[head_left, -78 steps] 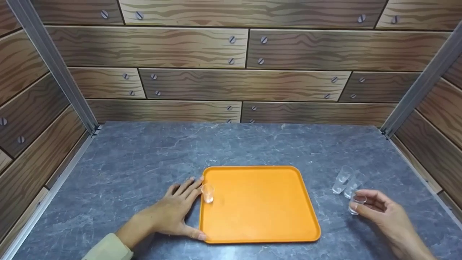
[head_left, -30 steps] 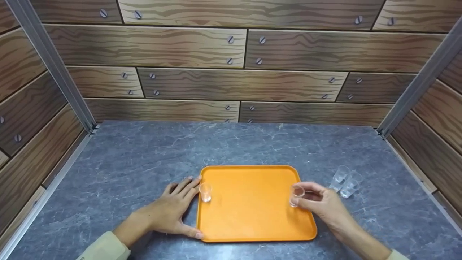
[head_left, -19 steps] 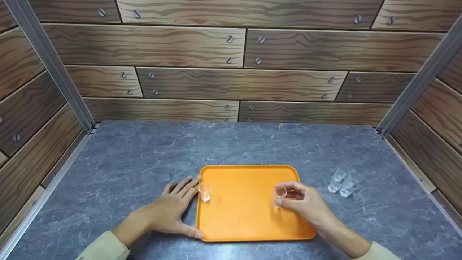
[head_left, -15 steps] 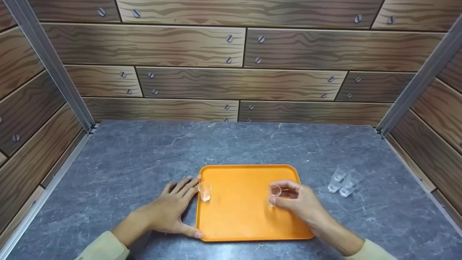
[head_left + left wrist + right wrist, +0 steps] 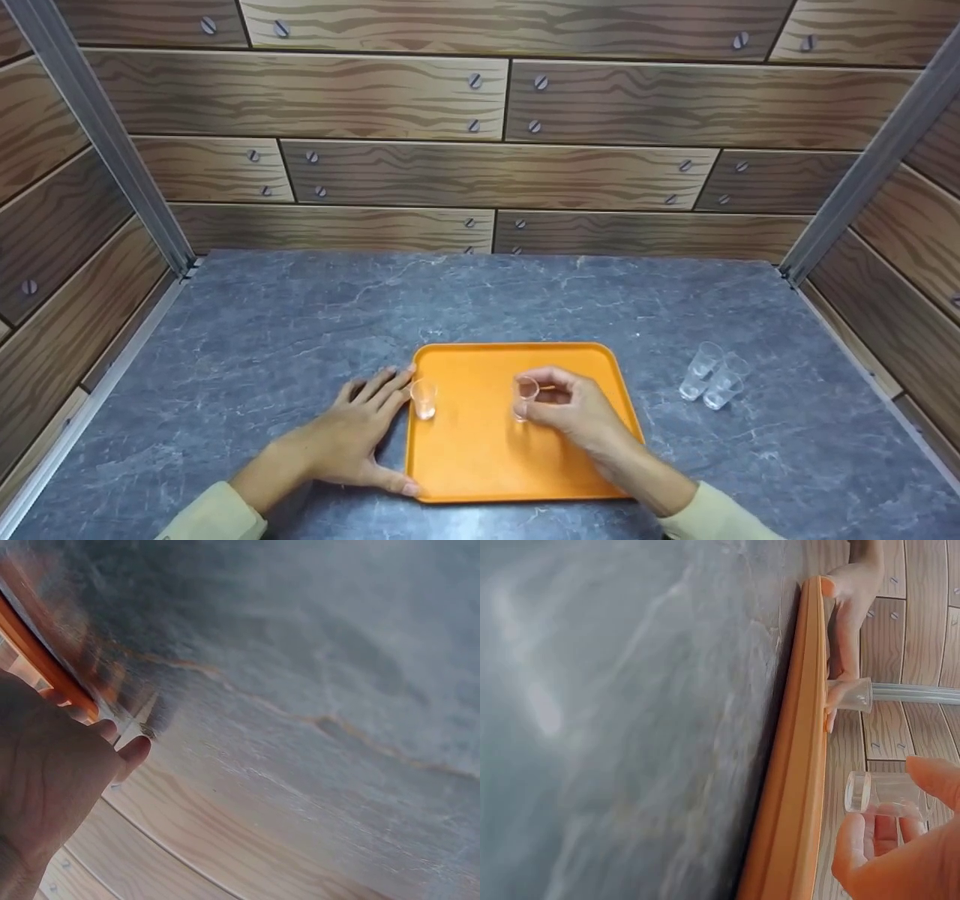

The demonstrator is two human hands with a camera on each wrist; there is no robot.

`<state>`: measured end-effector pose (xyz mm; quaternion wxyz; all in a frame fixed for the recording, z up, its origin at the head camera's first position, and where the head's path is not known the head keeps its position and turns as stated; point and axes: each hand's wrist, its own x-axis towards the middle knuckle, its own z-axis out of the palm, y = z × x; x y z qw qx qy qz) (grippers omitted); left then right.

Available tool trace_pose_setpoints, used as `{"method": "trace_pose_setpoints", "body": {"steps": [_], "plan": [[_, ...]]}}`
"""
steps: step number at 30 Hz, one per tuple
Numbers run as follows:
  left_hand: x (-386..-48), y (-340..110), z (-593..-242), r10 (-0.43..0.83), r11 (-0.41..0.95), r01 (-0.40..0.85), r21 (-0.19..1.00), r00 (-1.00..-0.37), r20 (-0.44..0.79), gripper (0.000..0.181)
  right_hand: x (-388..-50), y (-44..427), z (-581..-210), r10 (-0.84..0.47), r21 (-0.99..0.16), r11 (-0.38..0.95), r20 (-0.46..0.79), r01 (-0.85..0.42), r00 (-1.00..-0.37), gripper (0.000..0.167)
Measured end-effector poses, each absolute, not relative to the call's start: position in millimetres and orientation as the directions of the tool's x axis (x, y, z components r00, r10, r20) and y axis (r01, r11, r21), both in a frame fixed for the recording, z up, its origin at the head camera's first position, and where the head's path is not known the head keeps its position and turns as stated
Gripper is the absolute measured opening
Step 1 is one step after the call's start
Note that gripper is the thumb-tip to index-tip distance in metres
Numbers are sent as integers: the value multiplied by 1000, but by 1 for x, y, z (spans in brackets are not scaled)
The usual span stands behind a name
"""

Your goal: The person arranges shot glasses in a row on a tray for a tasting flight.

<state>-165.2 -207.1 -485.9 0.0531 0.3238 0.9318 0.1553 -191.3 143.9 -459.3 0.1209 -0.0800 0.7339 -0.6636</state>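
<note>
My right hand [image 5: 574, 409] pinches a small clear shot glass [image 5: 526, 390] between thumb and fingers. It is over the middle of the orange tray [image 5: 487, 480]. The right wrist view shows the held glass [image 5: 881, 793] raised above the tray's rim. Another clear shot glass [image 5: 424, 401] stands upright on the tray by its left edge. My left hand [image 5: 352, 442] lies spread at the tray's left side, fingertips and thumb touching the rim. In the left wrist view, the left hand [image 5: 52, 765] is beside the orange tray edge [image 5: 45, 660].
Two more clear shot glasses, one [image 5: 701, 371] and its neighbour [image 5: 726, 382], stand close together on the grey marbled table [image 5: 337, 300], right of the tray. Wood-patterned walls [image 5: 390, 172] and metal posts [image 5: 97, 142] enclose the table's back and sides.
My right hand has taken a shot glass from the group on the right and carried it left over the tray. The left hand has stayed at the tray's edge.
</note>
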Motion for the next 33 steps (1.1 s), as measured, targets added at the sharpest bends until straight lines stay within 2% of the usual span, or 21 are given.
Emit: {"method": "trace_pose_setpoints", "body": {"steps": [10,33], "plan": [[-167,-206,-485,620,738,584,339,-785,2,126,-191,123,-462,-312,-995,70,-85,66,-946,42],[-165,-207,-486,620,744,590,313,-784,4,129,-201,90,-464,-332,-984,154,-134,87,-934,39]]}}
